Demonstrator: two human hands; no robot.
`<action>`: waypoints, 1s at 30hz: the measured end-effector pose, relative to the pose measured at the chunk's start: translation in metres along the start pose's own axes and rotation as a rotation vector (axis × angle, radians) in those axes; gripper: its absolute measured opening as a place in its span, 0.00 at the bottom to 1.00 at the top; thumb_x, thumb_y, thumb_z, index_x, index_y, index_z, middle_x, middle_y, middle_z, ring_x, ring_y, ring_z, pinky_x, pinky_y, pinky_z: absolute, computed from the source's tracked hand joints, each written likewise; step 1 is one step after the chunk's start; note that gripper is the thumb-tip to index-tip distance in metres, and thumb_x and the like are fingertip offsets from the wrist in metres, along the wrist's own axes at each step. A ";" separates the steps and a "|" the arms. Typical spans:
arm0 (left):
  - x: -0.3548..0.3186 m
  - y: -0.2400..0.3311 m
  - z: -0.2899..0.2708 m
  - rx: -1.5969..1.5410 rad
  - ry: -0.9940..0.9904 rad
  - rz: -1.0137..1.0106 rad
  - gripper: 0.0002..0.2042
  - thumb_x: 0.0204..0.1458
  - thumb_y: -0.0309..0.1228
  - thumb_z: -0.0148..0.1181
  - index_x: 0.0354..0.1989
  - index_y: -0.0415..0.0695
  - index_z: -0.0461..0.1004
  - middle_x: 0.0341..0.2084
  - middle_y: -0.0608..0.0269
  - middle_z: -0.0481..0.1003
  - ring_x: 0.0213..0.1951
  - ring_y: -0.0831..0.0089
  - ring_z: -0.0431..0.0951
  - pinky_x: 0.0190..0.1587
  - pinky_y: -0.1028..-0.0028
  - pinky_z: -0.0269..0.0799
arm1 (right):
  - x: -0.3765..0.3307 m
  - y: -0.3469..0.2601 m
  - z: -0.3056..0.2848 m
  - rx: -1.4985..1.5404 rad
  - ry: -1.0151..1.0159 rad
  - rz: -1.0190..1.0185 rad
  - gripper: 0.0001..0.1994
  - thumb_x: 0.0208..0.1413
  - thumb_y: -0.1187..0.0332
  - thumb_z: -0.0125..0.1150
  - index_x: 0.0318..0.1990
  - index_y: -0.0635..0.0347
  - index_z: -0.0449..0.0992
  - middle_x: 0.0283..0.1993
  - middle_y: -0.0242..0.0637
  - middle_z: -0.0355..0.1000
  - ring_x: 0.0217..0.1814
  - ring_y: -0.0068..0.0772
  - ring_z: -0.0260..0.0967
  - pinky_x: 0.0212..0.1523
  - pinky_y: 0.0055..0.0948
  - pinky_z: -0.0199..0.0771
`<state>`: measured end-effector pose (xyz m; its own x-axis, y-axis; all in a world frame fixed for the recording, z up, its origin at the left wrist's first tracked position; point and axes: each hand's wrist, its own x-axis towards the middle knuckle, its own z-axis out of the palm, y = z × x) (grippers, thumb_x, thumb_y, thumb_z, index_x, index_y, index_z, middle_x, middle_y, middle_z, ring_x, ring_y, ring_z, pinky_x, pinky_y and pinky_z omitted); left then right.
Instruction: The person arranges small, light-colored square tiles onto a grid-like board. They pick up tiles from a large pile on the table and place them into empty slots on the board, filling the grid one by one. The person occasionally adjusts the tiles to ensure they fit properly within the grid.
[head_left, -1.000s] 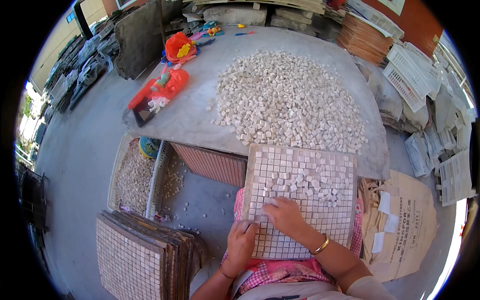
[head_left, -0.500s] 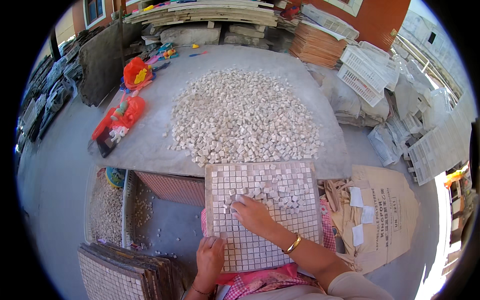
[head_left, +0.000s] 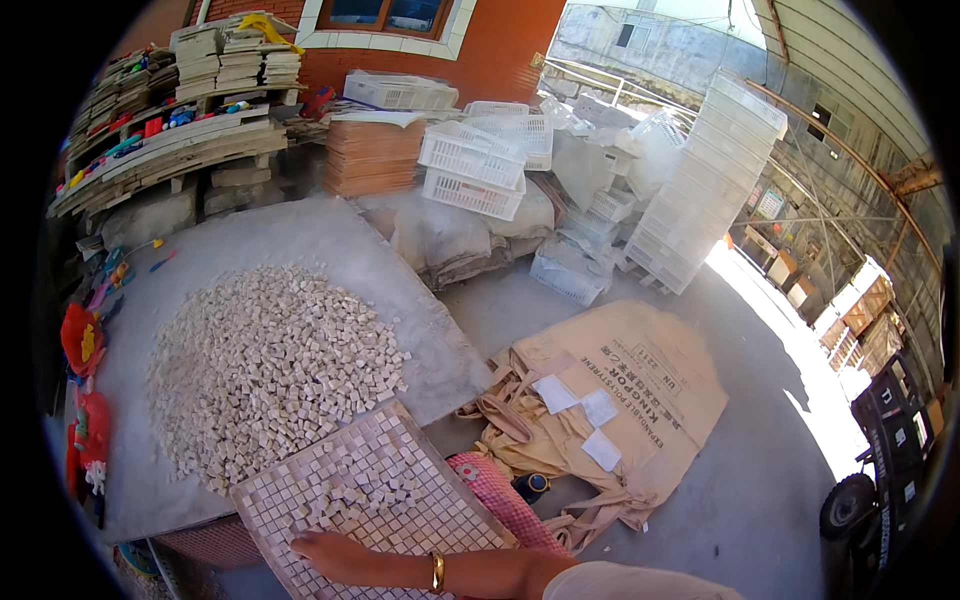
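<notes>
My right hand [head_left: 335, 556], a gold bangle at its wrist, rests on the lower part of a square gridded tray [head_left: 450, 472]. Its fingers are curled down onto the cells; whatever is between the fingertips is hidden. Small pale stone tiles fill many of the grid's cells, and a loose heap of tiles [head_left: 375, 487] lies on top of them. Beyond the tray, a large pile of similar tiles [head_left: 280, 370] spreads over a grey tabletop [head_left: 425, 345]. My left hand is out of view.
Pink checked cloth [head_left: 500, 497] shows beside the tray. A tan sack [head_left: 650, 390] with white paper slips lies on the floor to the right. White plastic crates [head_left: 710, 180] stand stacked behind. Red bags [head_left: 84, 340] sit at the table's left; a black vehicle [head_left: 890, 450] is far right.
The view has swung to the right, so the table and tray now lie lower left and tilted. My left hand has left the picture. My right hand stays on the tray.
</notes>
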<state>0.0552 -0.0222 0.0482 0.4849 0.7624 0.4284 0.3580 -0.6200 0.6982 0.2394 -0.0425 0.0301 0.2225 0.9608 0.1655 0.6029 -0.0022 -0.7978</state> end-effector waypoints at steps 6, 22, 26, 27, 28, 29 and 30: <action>-0.005 -0.022 -0.010 -0.015 0.006 -0.156 0.02 0.44 0.21 0.55 0.24 0.36 0.72 0.20 0.56 0.71 0.24 0.64 0.71 0.29 0.71 0.65 | -0.007 -0.009 -0.005 0.165 0.066 0.059 0.06 0.47 0.73 0.56 0.32 0.64 0.69 0.28 0.46 0.68 0.33 0.49 0.68 0.34 0.41 0.66; -0.027 -0.030 0.007 -0.060 0.008 -0.183 0.05 0.43 0.21 0.60 0.30 0.42 0.75 0.26 0.58 0.75 0.31 0.58 0.74 0.35 0.64 0.69 | -0.024 -0.032 0.027 -0.380 -0.135 -0.012 0.05 0.49 0.67 0.58 0.30 0.58 0.72 0.28 0.39 0.68 0.32 0.44 0.69 0.32 0.39 0.70; -0.022 -0.027 0.007 -0.027 -0.010 -0.152 0.05 0.43 0.21 0.59 0.30 0.43 0.75 0.27 0.59 0.74 0.33 0.58 0.73 0.37 0.64 0.69 | -0.023 -0.023 0.022 -0.288 -0.145 -0.040 0.05 0.50 0.67 0.58 0.30 0.58 0.74 0.28 0.40 0.70 0.31 0.45 0.69 0.32 0.39 0.70; -0.022 -0.028 0.007 -0.010 -0.016 -0.146 0.05 0.43 0.21 0.59 0.30 0.43 0.75 0.28 0.59 0.74 0.34 0.57 0.72 0.37 0.64 0.69 | -0.020 -0.020 0.016 -0.219 -0.137 -0.039 0.05 0.50 0.67 0.57 0.30 0.57 0.74 0.27 0.41 0.70 0.32 0.45 0.69 0.32 0.40 0.70; -0.021 -0.028 0.007 0.015 0.000 -0.110 0.06 0.44 0.21 0.58 0.32 0.42 0.75 0.29 0.58 0.73 0.35 0.57 0.72 0.38 0.64 0.69 | -0.016 -0.017 0.008 -0.150 -0.130 -0.037 0.05 0.50 0.67 0.56 0.30 0.57 0.74 0.27 0.42 0.70 0.32 0.45 0.70 0.32 0.40 0.70; -0.019 -0.028 0.007 0.040 0.016 -0.074 0.07 0.44 0.21 0.58 0.33 0.42 0.75 0.30 0.58 0.73 0.36 0.56 0.72 0.39 0.64 0.69 | -0.013 -0.019 -0.003 -0.195 -0.098 0.008 0.04 0.50 0.68 0.57 0.30 0.57 0.75 0.28 0.41 0.71 0.33 0.45 0.70 0.32 0.40 0.70; -0.018 -0.029 0.006 0.065 0.032 -0.039 0.08 0.44 0.21 0.57 0.34 0.42 0.75 0.31 0.57 0.72 0.37 0.56 0.71 0.40 0.64 0.68 | -0.010 -0.018 -0.009 -0.188 -0.073 0.033 0.04 0.49 0.68 0.57 0.30 0.57 0.75 0.27 0.41 0.71 0.33 0.45 0.70 0.32 0.40 0.70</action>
<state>0.0411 -0.0192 0.0168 0.4440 0.7910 0.4209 0.4275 -0.5999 0.6763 0.2335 -0.0549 0.0482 0.1922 0.9769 0.0934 0.7305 -0.0789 -0.6783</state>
